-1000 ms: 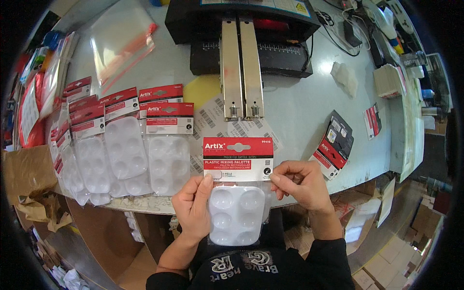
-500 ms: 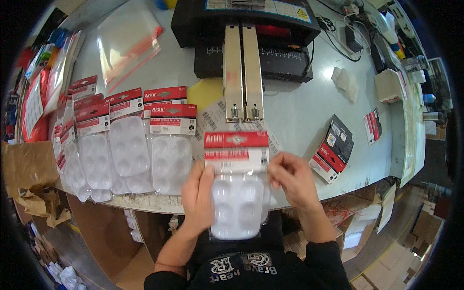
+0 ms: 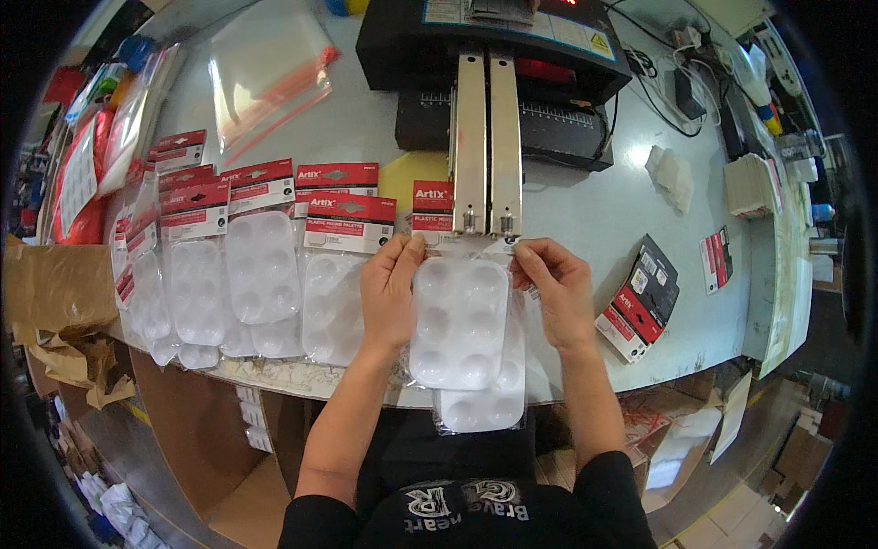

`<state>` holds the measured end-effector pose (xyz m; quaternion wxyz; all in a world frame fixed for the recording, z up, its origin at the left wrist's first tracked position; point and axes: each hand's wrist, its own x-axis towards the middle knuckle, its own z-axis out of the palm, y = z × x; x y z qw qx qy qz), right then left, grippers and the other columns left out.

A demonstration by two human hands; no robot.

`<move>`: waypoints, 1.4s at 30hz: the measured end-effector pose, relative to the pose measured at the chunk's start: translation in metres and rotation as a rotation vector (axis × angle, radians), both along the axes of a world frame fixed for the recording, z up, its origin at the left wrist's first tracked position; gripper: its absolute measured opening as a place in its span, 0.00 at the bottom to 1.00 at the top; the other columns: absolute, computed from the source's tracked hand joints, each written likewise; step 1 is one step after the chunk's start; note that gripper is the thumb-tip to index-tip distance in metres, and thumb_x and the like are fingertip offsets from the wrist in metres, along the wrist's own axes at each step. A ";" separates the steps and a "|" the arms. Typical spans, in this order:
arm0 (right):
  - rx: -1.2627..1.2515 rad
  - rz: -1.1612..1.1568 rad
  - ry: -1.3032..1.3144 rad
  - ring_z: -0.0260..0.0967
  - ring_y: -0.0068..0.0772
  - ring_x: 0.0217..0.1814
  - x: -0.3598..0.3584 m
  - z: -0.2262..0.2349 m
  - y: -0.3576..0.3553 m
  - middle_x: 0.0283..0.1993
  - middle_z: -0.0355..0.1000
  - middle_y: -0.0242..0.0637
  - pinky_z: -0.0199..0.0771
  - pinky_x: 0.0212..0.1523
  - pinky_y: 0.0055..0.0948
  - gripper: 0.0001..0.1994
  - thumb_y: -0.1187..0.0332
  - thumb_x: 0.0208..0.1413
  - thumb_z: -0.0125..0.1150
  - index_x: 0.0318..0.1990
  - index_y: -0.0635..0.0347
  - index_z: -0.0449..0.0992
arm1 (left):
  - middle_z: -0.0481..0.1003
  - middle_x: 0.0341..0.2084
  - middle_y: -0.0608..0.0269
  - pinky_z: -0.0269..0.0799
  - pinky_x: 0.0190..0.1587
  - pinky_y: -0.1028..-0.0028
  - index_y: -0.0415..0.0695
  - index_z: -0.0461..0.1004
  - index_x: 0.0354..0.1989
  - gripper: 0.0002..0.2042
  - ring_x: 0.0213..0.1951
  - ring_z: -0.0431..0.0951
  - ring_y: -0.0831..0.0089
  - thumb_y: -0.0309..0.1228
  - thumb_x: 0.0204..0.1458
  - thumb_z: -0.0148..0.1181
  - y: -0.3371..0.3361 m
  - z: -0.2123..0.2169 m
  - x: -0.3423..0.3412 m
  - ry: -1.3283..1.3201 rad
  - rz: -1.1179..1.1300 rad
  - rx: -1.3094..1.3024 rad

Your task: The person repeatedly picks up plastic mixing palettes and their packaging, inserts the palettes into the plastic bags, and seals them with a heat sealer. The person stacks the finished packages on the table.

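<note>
Left hand (image 3: pixel 389 293) and right hand (image 3: pixel 555 288) each pinch a top corner of the bagged palette (image 3: pixel 460 320), its header card up at the sealer bar (image 3: pixel 487 146) over the counter (image 3: pixel 594 210). Looks light: thin rigid plastic in a slick, floppy sleeve. Best grip is the edges near the card; the film likely slips.
</note>
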<state>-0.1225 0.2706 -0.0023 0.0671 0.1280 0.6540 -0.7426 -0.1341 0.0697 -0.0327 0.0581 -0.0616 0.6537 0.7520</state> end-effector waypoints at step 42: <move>0.744 0.908 0.346 0.68 0.46 0.23 -0.015 0.092 0.020 0.22 0.71 0.44 0.65 0.24 0.31 0.17 0.60 0.44 0.70 0.33 0.63 0.73 | 0.72 0.15 0.68 0.60 0.21 0.82 0.37 0.76 0.33 0.06 0.18 0.64 0.86 0.27 0.56 0.56 0.015 0.072 0.075 0.005 -0.219 -0.262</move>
